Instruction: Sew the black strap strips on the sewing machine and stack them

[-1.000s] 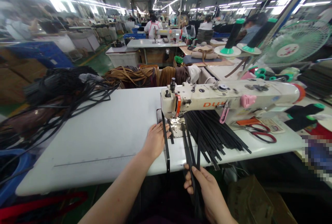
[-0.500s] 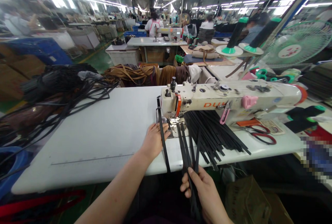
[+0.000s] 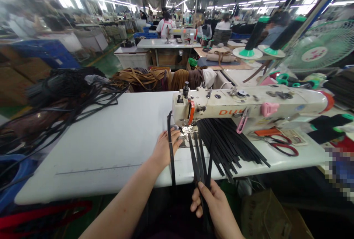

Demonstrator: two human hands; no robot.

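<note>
My right hand (image 3: pixel 211 202) is closed around a bunch of narrow black straps (image 3: pixel 200 169) in front of the table edge. From there the straps fan up to the needle area of a white sewing machine (image 3: pixel 249 102). My left hand (image 3: pixel 166 145) lies flat beside the presser foot (image 3: pixel 188 129), fingers stretched toward it. Across the back of that hand runs a single black strap (image 3: pixel 170 158), bent over at its top and hanging past the table edge. More cut black straps (image 3: pixel 229 150) lie in a pile under the machine arm.
Red-handled scissors (image 3: pixel 284 146) rest right of the pile. Pink snips (image 3: pixel 242 121) hang on the machine. Black cords (image 3: pixel 80 102) spill over the left side of the white table (image 3: pixel 116 135). Thread cones (image 3: pixel 254 36) and a green fan (image 3: pixel 315 52) stand at right. Other people work farther back.
The strap across my left hand has swung more upright and its top has curled over. My right hand has moved slightly down and left with the straps. My left hand stays by the presser foot.
</note>
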